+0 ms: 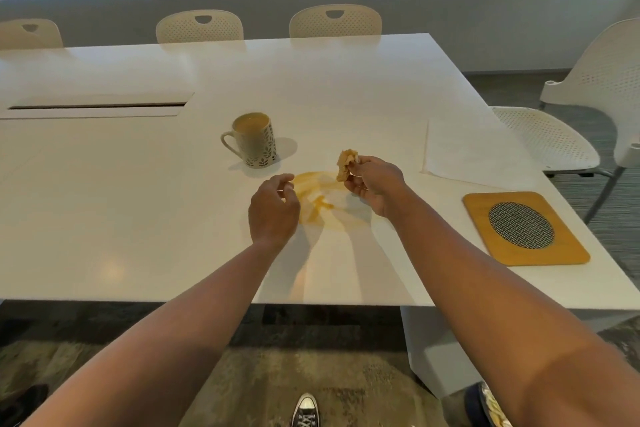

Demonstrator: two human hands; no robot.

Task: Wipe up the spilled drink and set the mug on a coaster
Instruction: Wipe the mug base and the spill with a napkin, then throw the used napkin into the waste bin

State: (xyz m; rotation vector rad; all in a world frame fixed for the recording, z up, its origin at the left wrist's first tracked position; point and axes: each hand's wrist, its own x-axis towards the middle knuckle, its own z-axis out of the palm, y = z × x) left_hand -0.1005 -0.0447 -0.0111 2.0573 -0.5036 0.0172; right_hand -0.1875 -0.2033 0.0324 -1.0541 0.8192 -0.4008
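Observation:
A white mug [254, 140] with a dark leaf pattern stands upright on the white table [138, 218], full of a pale brown drink, its handle to the left. Just in front of it lies an orange-brown spill [317, 198], smeared in streaks. My right hand [375, 184] is above the spill's right edge, shut on a crumpled, stained paper towel [346, 163]. My left hand [275, 210] hovers over the spill's left edge with curled fingers and holds nothing. A wooden coaster [568, 246] with a round metal mesh centre lies near the table's right edge.
A flat white paper sheet [467, 152] lies at the right, behind the coaster. A long cable slot [97, 106] is cut into the table at the left. White perforated chairs [336, 22] line the far side and one stands at the right [595, 97].

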